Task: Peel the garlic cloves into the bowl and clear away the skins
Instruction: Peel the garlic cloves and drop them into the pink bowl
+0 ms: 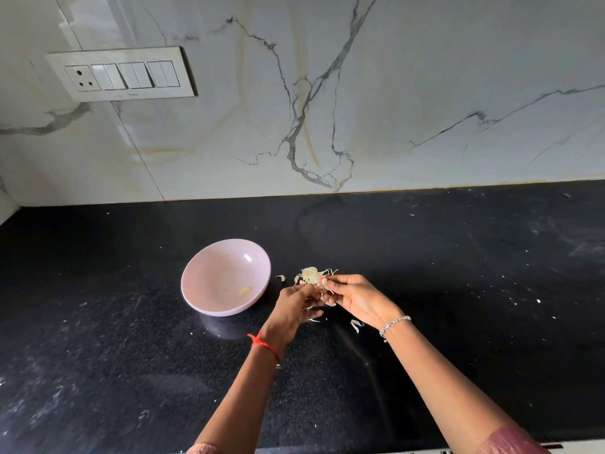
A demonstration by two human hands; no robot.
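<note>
Where left hand (294, 306) meets right hand (357, 298), held garlic (323, 284) indistinct

A pale pink bowl (209, 267) stands upright on the black bench (131, 322), with 1 peeled, yellowish clove (244, 291) lying low inside it. Just right of the bowl, a garlic clump (310, 274), white and ragged with papery skin, is pinched between the fingertips of the left hand (294, 306) and right hand (357, 298). Loose skins (355, 325) lie scattered on the bench close around it.
</note>
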